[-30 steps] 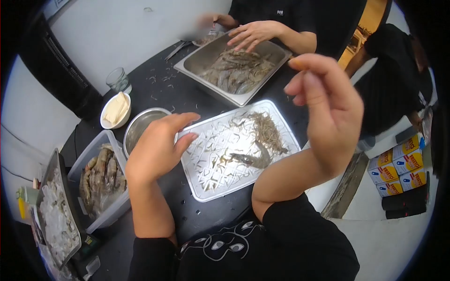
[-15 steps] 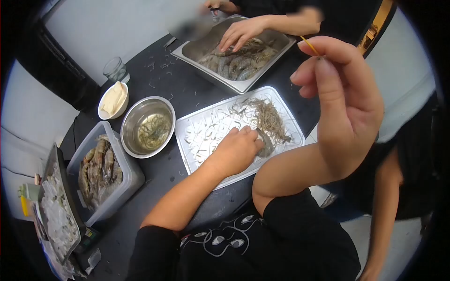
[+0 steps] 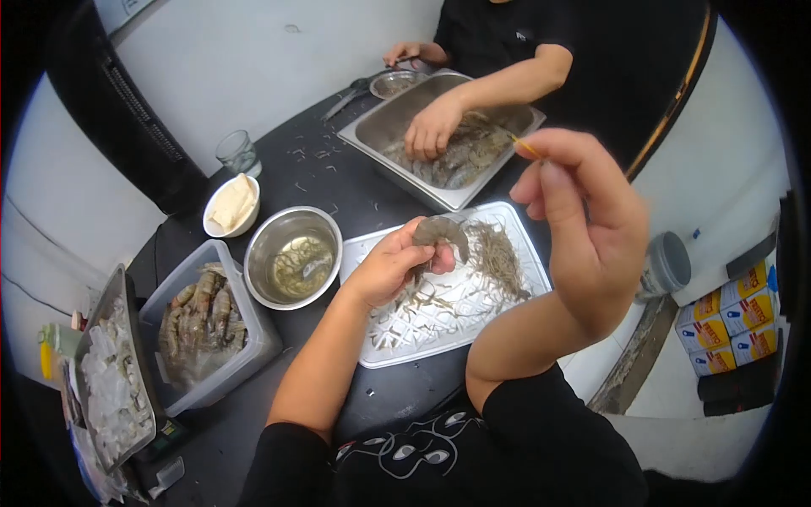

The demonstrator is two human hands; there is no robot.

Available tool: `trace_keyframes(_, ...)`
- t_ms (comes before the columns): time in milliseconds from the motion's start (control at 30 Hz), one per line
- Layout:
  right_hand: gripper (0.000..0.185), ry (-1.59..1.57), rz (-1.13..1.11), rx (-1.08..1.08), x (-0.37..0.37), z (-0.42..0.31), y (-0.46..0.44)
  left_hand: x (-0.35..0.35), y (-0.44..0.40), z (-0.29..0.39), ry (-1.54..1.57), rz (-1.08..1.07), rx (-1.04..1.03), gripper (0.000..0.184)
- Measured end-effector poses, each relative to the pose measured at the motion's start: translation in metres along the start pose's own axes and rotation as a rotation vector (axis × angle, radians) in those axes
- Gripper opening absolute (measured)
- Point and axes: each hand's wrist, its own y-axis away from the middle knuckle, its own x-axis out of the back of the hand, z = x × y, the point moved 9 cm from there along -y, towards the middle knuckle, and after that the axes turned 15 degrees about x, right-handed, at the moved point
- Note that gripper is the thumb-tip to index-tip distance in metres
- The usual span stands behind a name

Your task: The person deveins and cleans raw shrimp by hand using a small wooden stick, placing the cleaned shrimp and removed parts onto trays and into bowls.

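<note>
In my left hand (image 3: 380,272), a grey peeled-looking shrimp (image 3: 445,236) is pinched above the white ridged tray (image 3: 405,358). My right hand (image 3: 591,224) is raised to the right of it, thumb and forefinger closed on a thin yellow toothpick (image 3: 527,149). The toothpick's tip points up and left, apart from the shrimp. Pale scraps and a heap of brown shrimp legs and feelers (image 3: 497,262) lie on the tray.
Left of the tray stand a steel bowl (image 3: 252,258) of cloudy liquid, a white bowl (image 3: 208,221), a glass (image 3: 237,152) and a plastic tub (image 3: 260,342) of shrimp. Across the table, a co-worker's hand (image 3: 435,127) reaches into a steel pan (image 3: 452,201) of shrimp.
My left hand has lifted off the tray and turned, bringing the shrimp up. My right hand stays raised with the toothpick. The camera view has shifted; a person behind on the right is out of view.
</note>
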Motion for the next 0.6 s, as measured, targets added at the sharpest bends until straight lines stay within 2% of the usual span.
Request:
trace_keyframes(33, 0.019, 0.008, -0.010, -0.016, -0.001, 0.000, 0.000, 0.000, 0.004, 0.007, -0.017, 0.042, -0.034, 0.027)
trace_keyframes(133, 0.017, 0.002, -0.013, -0.010, -0.004, 0.001, 0.000, 0.004, 0.012, 0.019, 0.156, -0.032, -0.132, 0.025)
trace_keyframes(167, 0.017, 0.003, 0.006, 0.016, -0.005, 0.001, -0.001, 0.009, 0.013, 0.018, 0.136, 0.054, -0.124, 0.029)
trace_keyframes(267, 0.016, 0.000, -0.025, 0.026, -0.011, 0.001, -0.004, 0.004, 0.015, 0.025, 0.439, -0.152, -0.161, 0.055)
trace_keyframes(300, 0.015, -0.002, -0.049, 0.020, -0.014, 0.002, -0.004, 0.007, 0.016, 0.026, 0.498, -0.043, -0.134, 0.075)
trace_keyframes(400, 0.014, 0.018, -0.150, 0.035, -0.029, 0.005, -0.006, 0.015, 0.022, 0.032, 0.618, 0.075, -0.204, 0.074)
trace_keyframes(433, 0.012, 0.046, -0.202, -0.050, -0.037, 0.008, -0.006, 0.018, 0.024, 0.034, 0.642, 0.128, -0.211, 0.074)
trace_keyframes(533, 0.009, 0.034, -0.281, 0.031, -0.064, 0.017, -0.007, 0.022, 0.032, 0.041, 0.685, 0.274, -0.266, 0.072)
trace_keyframes(600, 0.008, 0.004, -0.347, -0.002, -0.081, 0.022, -0.007, 0.021, 0.036, 0.047, 0.663, 0.313, -0.324, 0.071)
